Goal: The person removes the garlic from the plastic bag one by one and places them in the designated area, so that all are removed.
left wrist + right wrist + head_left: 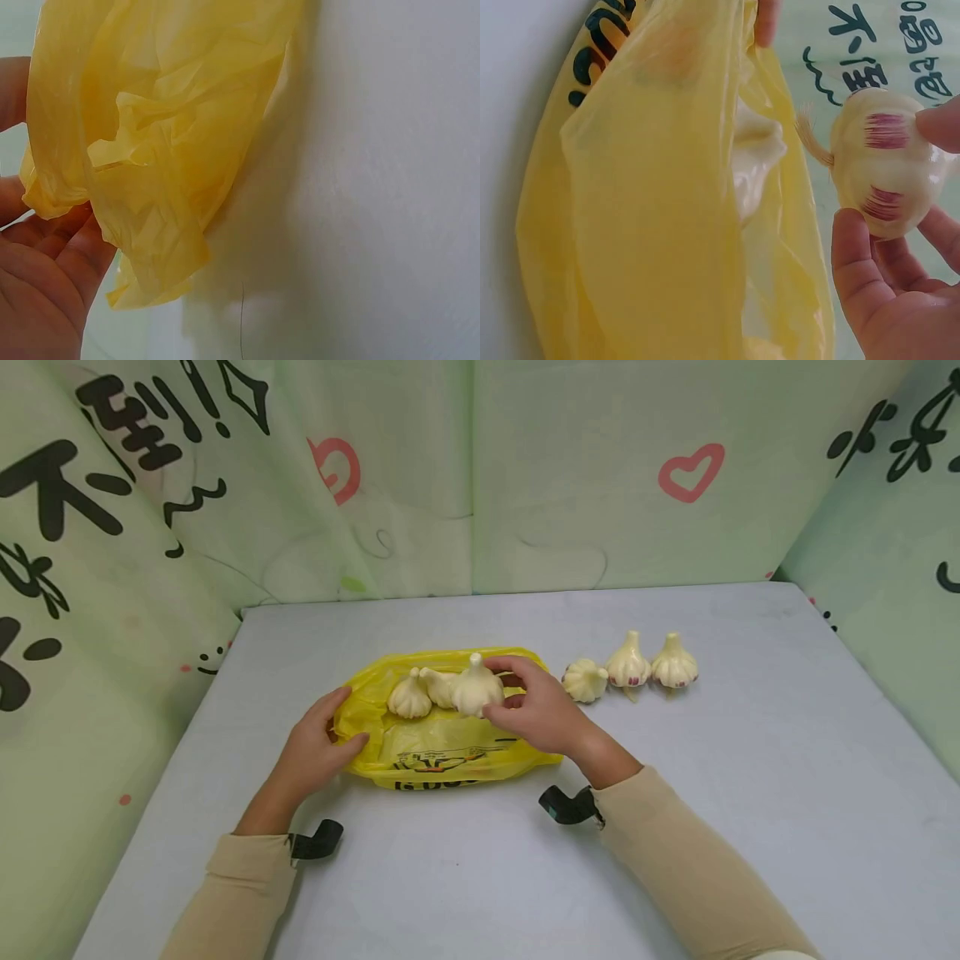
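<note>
The person's right hand [542, 710] is gripping a white, round garlic bulb with purple streaks [477, 687], fingers and thumb curling around it just above the mouth of a crinkled yellow plastic bag with black print [442, 752] that is lying flat on the pale grey table [750, 793]. The left hand [318, 747] is pinching the bag's left edge, thumb on top of the gathered plastic. In the head view, two more white garlic bulbs [420, 692] are sitting at the bag's opening, touching each other, just left of the held bulb, and a row of three white garlic bulbs [630, 667] is standing on the table to the right of the bag, close together. The right wrist view is showing what the head view is hiding: the held bulb's purple streaks, its root tuft and the fingertips [939, 124] pressing on its skin. The left wrist view is showing only bunched yellow plastic against the palm.
</note>
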{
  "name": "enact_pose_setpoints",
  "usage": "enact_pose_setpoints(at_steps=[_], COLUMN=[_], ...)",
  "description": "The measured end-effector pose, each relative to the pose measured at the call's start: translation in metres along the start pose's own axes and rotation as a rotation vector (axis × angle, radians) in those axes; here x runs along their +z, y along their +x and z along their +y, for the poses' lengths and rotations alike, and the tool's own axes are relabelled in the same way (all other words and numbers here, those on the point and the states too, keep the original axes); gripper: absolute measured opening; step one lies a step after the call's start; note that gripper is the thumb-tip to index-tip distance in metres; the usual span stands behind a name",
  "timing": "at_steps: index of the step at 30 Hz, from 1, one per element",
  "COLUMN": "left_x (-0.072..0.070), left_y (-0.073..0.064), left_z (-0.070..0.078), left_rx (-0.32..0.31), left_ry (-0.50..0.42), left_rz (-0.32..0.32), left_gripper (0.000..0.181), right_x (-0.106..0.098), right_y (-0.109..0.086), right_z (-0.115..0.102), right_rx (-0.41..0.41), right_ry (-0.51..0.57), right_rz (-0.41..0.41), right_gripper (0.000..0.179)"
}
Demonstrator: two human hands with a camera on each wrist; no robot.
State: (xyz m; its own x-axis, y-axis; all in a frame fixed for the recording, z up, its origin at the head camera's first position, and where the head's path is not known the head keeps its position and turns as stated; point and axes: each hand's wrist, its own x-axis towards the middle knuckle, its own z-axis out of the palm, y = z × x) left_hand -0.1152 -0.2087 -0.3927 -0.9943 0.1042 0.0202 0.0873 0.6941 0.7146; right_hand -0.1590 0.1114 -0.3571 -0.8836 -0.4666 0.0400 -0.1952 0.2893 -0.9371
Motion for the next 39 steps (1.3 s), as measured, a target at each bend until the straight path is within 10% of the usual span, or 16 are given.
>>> enact_pose_setpoints(at_steps=[39], left_x=[0.001], left_y=[0.001], left_z=[-0.001], left_rx=[0.006], left_ry=[0.030], left_rz=[-0.002], left_gripper=[0.072], right_x=[-0.075], right_y=[-0.080], right_z=[0.044], right_rx=[0.069], right_ry=[-0.179], right_rz=[0.154], right_gripper=[0.060])
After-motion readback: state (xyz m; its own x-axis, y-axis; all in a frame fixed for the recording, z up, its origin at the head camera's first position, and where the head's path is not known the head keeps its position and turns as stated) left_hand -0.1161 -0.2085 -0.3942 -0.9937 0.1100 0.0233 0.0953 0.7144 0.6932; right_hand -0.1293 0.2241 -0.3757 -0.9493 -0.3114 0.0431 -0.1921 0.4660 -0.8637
